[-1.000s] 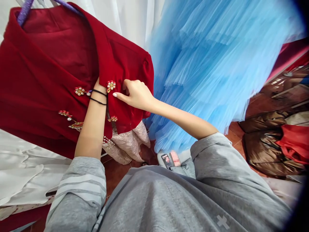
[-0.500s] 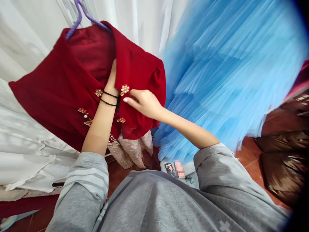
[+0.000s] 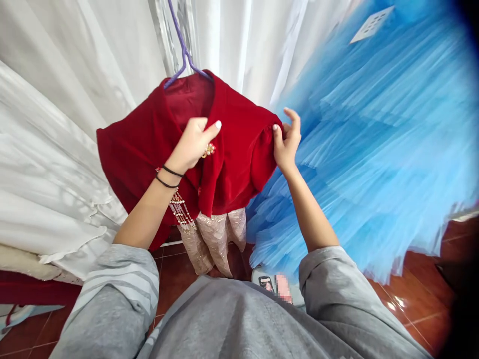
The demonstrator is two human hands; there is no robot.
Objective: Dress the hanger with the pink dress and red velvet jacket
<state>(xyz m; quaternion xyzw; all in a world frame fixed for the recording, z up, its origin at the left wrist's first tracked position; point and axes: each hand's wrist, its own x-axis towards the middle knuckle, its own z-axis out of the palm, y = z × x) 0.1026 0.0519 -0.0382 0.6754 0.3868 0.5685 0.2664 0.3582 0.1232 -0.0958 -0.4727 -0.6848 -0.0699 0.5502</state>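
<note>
A velvety red jacket (image 3: 239, 129) with beadwork hangs mid-frame; the curled left hand (image 3: 192, 143) grips its front, the right hand (image 3: 287, 143) pinches its sleeve (image 3: 263, 160).

Jacket (image 3: 239, 154): deep red, velvety look, hanging just left of frame centre, neck up, hem down. Neckline gapes, darker red inside showing. Gathered sleeve (image 3: 265, 162) on the frame-right side. Gold-and-pearl flower clasp (image 3: 210, 149) on the front, near frame centre; beaded tassel (image 3: 182, 209) hangs lower, left of clasp.
</note>
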